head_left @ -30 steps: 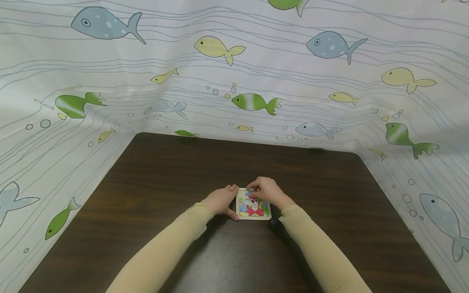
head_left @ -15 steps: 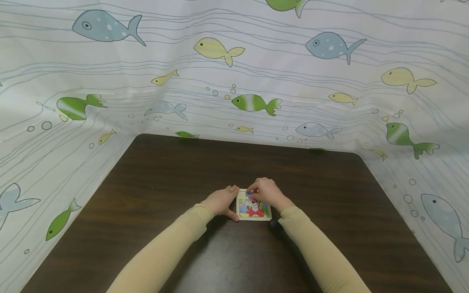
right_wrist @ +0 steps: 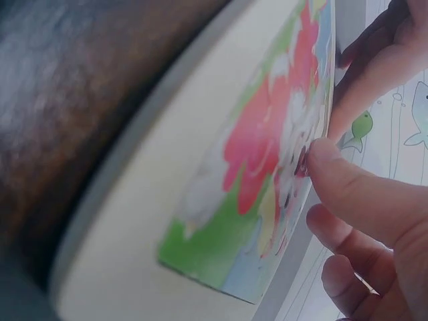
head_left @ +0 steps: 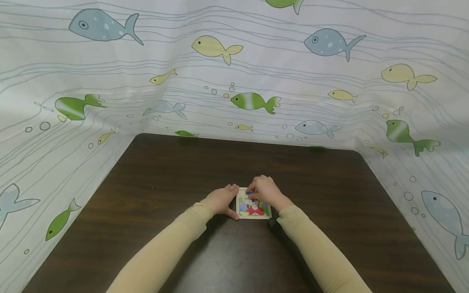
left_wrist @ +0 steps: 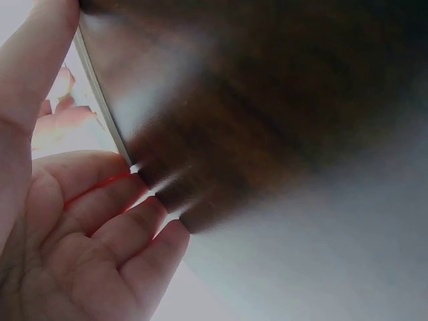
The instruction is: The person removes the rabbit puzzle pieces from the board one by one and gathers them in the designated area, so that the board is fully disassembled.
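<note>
A small square picture puzzle in a pale wooden frame lies on the dark table, showing a red-clothed cartoon animal on green and blue. My left hand is at its left side, fingers straight along the edge and thumb near the lower corner. In the left wrist view, the fingertips meet the tabletop beside the frame's edge. My right hand pinches a small blue puzzle piece over the upper part of the picture. In the right wrist view, the right thumb sits right at the picture's surface.
The dark brown wooden table has a white curtain printed with fish around its back and sides. Below the right sleeve is a black rounded thing, close to the puzzle's lower right corner.
My right fingertips shift slightly over the upper part of the puzzle, and the blue piece between them now shows as a thin sliver. The left hand and the frame stay in place.
</note>
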### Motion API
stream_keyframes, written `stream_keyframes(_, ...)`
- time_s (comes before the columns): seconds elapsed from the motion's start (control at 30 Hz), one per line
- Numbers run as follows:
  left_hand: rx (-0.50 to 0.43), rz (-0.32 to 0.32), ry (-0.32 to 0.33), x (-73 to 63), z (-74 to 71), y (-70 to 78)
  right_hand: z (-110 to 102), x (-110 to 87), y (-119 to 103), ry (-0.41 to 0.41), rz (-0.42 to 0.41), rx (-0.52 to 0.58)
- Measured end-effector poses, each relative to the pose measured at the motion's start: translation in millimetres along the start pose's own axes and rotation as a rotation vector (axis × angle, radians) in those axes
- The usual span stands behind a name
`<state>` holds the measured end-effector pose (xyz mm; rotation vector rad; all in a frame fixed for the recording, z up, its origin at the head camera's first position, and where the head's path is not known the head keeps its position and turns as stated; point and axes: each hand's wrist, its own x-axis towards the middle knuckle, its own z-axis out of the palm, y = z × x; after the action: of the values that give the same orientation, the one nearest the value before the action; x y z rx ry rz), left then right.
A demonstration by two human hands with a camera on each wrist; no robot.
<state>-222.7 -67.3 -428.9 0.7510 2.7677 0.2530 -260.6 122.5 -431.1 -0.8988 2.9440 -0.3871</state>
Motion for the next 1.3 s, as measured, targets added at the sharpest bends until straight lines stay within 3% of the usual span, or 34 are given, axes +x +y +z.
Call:
stream_keyframes(0.47,-0.005,0.003,-0.003,-1.0,-2.0,-0.1,3,3.3,-3,-0.034,0.034,-0.010)
stream_keyframes(0.83,-0.006,0.006,0.007,-0.7,-0.1,-1.1,7,2.6,-1,-0.003,0.024,-0.016)
stream_keyframes(1.3,-0.009,-0.017,-0.016,-1.3,-0.2,1.5,10,-2.7,2,0.018,0.064,0.066)
